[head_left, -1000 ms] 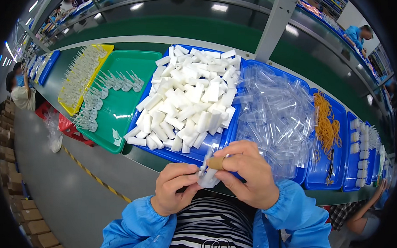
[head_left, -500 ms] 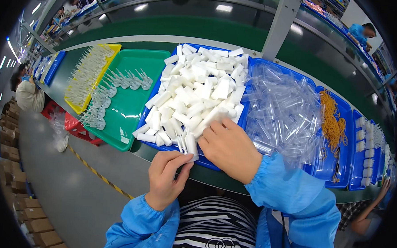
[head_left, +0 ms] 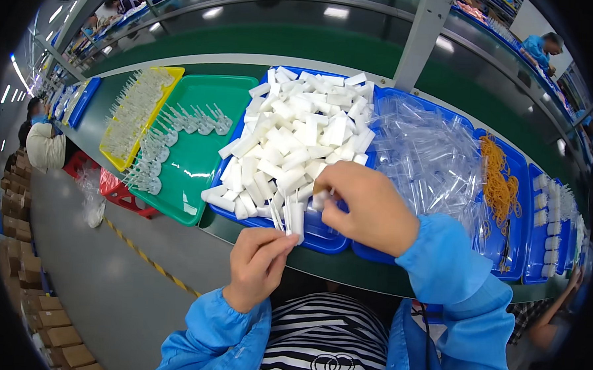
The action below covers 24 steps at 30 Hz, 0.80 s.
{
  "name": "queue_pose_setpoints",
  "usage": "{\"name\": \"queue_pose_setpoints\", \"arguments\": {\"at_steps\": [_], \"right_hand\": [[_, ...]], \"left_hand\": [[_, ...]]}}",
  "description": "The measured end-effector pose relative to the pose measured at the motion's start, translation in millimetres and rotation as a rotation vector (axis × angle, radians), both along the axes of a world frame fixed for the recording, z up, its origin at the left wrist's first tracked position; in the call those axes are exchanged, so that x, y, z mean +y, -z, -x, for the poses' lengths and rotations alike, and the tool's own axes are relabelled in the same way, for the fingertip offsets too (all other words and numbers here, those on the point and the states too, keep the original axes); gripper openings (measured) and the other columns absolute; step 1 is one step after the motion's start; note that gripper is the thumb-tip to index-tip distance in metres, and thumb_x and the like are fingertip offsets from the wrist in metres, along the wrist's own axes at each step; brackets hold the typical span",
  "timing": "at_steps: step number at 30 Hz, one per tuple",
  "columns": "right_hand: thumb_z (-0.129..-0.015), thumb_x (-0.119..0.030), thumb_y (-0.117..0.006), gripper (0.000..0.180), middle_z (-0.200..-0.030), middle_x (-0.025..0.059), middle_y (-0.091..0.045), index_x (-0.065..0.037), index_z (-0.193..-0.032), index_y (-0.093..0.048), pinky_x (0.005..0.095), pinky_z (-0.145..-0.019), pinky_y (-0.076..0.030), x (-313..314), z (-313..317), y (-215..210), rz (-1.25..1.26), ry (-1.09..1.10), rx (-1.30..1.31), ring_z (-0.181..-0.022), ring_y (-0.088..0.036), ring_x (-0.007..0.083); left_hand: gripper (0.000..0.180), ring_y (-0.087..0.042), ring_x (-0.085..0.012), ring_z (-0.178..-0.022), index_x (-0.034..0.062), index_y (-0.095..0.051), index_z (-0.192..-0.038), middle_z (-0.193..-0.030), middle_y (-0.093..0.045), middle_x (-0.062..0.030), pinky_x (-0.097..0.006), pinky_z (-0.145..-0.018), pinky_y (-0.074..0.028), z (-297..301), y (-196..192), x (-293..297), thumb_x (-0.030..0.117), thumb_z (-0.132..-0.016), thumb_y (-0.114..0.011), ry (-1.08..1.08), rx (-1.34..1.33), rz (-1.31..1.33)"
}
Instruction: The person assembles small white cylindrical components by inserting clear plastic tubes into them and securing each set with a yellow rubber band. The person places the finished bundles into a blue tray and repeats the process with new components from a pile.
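Stacked cardboard boxes (head_left: 58, 336) left of striped floor tape (head_left: 149, 262)

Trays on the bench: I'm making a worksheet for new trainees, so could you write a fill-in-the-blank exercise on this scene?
1. The container heaped with white pieces is coloured ____.
2. The wide tray directly right of the yellow tray is coloured ____.
3. The orange rubber bands lie to the ____ of the clear plastic pieces.
4. The left hand holds thin stems and, beside them, a small cylinder coloured ____.

Missing words: blue; green; right; white.
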State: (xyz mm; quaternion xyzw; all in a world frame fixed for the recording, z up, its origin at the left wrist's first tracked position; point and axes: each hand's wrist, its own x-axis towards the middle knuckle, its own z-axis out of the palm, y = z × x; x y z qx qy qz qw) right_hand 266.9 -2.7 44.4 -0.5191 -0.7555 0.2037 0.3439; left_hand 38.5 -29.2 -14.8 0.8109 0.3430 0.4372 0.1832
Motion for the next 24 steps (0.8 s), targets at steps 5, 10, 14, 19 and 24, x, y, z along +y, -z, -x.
{"name": "queue_pose_setpoints", "arguments": {"at_steps": [5,10,14,19,24], "right_hand": [[-0.086,-0.010,-0.065,0.025,-0.079,0.0111,-0.068,0.000,-0.108,-0.061,0.0300,-0.065,-0.052,-5,-1,-14,0.238,0.212,0.707,-0.068,-0.066,0.0205],[-0.087,-0.010,-0.067,0.023,-0.079,0.0098,-0.068,-0.001,-0.107,-0.063,0.0344,-0.068,-0.049,-27,-2,-15,0.283,0.134,0.462,-0.069,-0.065,0.0198],[-0.086,-0.009,-0.069,0.021,-0.081,0.0086,-0.068,-0.001,-0.105,-0.064,0.0364,-0.081,-0.046,-29,-10,-5,-0.013,0.103,0.276,-0.076,-0.066,0.0219],[-0.084,-0.005,-0.072,0.022,-0.091,0.0084,-0.070,0.000,-0.104,-0.066,0.0355,-0.090,-0.043,-42,-8,-11,0.157,0.016,0.326,-0.087,-0.067,0.0225],[-0.083,-0.007,-0.072,0.028,-0.093,0.0072,-0.064,-0.003,-0.110,-0.067,0.0388,-0.087,-0.042,-43,-3,-2,-0.121,-0.037,0.207,-0.093,-0.061,0.0258]], "left_hand": [[0.038,-0.063,-0.0207,-0.084,0.0108,-0.077,-0.103,-0.099,-0.069,-0.0022,-0.031,-0.068,-0.048,-7,-27,-7,0.001,-0.066,-0.073,0.154,0.155,-0.197],[0.039,-0.061,-0.0192,-0.084,0.0114,-0.078,-0.104,-0.098,-0.068,-0.0007,-0.030,-0.069,-0.048,-11,-28,-7,0.004,-0.066,-0.072,0.181,0.190,-0.218],[0.041,-0.061,-0.0198,-0.085,0.0114,-0.078,-0.103,-0.098,-0.068,-0.0011,-0.030,-0.070,-0.049,-13,-25,-8,0.004,-0.064,-0.072,0.173,0.189,-0.207],[0.041,-0.061,-0.0210,-0.085,0.0115,-0.078,-0.102,-0.099,-0.068,-0.0022,-0.031,-0.070,-0.051,-16,-27,-7,0.001,-0.063,-0.072,0.180,0.192,-0.206],[0.041,-0.064,-0.0249,-0.085,0.0106,-0.073,-0.104,-0.104,-0.067,-0.0085,-0.033,-0.072,-0.052,-15,-17,-6,-0.001,-0.066,-0.080,0.119,0.012,-0.151]]}}
